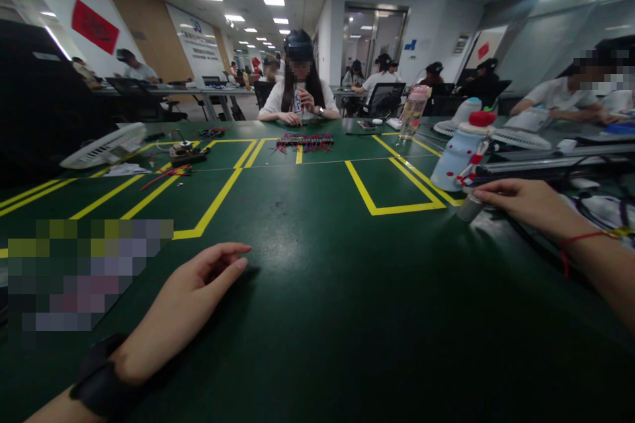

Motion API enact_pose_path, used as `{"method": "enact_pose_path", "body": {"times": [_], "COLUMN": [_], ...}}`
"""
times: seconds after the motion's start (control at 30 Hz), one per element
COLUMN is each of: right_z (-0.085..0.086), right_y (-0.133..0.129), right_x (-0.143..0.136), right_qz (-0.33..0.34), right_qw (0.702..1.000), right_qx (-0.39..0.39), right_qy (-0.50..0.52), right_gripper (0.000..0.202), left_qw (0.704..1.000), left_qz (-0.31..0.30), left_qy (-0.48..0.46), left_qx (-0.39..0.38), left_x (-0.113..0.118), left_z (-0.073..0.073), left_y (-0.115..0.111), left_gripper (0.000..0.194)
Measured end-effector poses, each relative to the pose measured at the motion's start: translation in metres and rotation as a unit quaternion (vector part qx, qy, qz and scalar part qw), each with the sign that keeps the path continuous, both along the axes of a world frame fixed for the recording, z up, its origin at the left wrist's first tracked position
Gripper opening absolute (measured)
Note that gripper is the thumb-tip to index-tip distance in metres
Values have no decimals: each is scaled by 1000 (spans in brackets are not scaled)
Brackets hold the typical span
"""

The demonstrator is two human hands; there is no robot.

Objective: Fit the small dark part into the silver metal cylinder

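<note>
On the right, my right hand [520, 203] pinches a small grey metallic cylinder [467, 209], tilted, low over or on the green table [317, 291]. Just behind it stands a light blue bottle [452, 157] with a red top and red dots. My left hand [206, 287] rests at the left on the table, its thumb and fingers apart and nothing between them. A black band circles the left wrist, and a red string is on the right one.
Red and dark wired parts [305, 142] lie at the far middle, before a seated person [297, 89]. A pink bottle [415, 112] stands far right. White fans [106, 145] [520, 133], a small device [186, 151] and cables [595, 201] line the sides.
</note>
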State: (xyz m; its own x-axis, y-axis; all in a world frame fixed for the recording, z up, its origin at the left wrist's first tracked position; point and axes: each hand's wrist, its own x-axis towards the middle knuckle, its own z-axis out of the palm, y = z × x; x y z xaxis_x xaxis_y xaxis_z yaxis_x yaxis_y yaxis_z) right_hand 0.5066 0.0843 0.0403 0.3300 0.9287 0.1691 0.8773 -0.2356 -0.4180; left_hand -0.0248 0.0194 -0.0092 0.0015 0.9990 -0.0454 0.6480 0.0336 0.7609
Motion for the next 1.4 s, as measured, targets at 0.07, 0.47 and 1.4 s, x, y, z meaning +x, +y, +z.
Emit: {"method": "enact_pose_path", "body": {"times": [0.07, 0.47, 1.4], "right_z": [-1, -1, -57], "right_y": [0, -1, -11], "right_x": [0, 6, -9], "right_qz": [1, 9, -30], "right_qw": [1000, 985, 989], "right_qx": [1, -24, 141], "right_qy": [30, 171, -4], "right_gripper": [47, 44, 58], "left_qw": [1000, 1000, 1000], "left_qz": [2, -1, -4], "left_qy": [-1, -8, 10], "left_qx": [-8, -13, -5], "left_x": [0, -1, -4], "left_z": [0, -2, -2], "left_y": [0, 1, -1], "left_gripper": [42, 42, 41]}}
